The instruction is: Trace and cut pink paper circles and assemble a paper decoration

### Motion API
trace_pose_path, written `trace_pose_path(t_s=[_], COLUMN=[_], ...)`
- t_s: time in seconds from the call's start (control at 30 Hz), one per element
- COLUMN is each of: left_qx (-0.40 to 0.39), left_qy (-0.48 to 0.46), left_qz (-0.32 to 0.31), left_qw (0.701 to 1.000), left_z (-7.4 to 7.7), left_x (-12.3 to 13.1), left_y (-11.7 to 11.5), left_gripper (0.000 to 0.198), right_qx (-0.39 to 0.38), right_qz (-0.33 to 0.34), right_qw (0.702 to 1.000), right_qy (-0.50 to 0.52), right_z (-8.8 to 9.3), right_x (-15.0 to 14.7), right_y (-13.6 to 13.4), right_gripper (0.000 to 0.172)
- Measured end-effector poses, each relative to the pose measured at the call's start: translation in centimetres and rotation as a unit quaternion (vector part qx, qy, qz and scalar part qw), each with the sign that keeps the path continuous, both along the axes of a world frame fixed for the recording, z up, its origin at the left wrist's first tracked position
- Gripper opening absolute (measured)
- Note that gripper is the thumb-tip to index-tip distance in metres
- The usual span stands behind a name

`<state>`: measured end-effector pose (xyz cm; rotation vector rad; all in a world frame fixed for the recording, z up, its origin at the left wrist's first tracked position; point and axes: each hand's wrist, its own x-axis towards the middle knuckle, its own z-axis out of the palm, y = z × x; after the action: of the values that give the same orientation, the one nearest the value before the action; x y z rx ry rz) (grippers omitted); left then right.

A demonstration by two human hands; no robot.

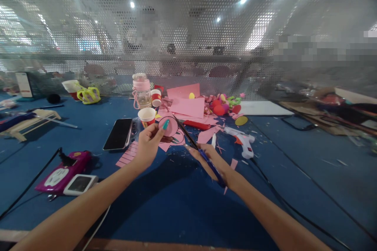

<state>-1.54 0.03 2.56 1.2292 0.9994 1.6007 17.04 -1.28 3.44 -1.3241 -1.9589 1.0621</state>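
Observation:
Between the thumb and fingers of my left hand [150,143] is a piece of pink paper [171,127] with dark circle outlines drawn on it. My right hand [212,160] is closed around the blue handles of a pair of scissors [188,135]. The blades point up and to the left, beside the right edge of the paper. Behind the hands lie pink sheets [187,107] and a red utility knife [196,125]. Pink scraps [207,135] are scattered on the blue table around them.
Right of my hands lies a white glue gun [244,141] with a trailing cord. A phone [118,134], paper cup [146,115] and pink-lidded bottle [141,91] stand or lie to the left. A magenta power strip [63,174] is nearer. Perforated metal panel [188,47] borders the back.

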Motion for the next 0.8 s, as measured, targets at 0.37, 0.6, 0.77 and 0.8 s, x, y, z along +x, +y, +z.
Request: trace_pose_path(t_s=[0.37, 0.6, 0.77, 0.8], left_qx=[-0.01, -0.009, -0.003, 0.0], left_qy=[0.011, 0.017, 0.031, 0.033], left_qz=[0.009, -0.005, -0.001, 0.001], left_qw=[1.0, 1.0, 1.0, 0.999], left_z=[0.2, 0.5, 0.4, 0.4], left_x=[0.2, 0.3, 0.2, 0.2], left_y=[-0.1, -0.4, -0.4, -0.4], left_gripper=[0.029, 0.025, 0.023, 0.022], right_qx=[0.038, 0.015, 0.021, 0.021], right_qz=[0.014, 0.014, 0.02, 0.023], right_qw=[0.998, 0.999, 0.999, 0.999], right_qy=[-0.039, -0.025, -0.035, -0.038], right_z=[-1.3, -0.6, -0.6, -0.5], right_x=[0.2, 0.3, 0.3, 0.3], right_y=[0.7, 0.2, 0.3, 0.3], right_gripper=[0.039, 0.037, 0.035, 0.035])
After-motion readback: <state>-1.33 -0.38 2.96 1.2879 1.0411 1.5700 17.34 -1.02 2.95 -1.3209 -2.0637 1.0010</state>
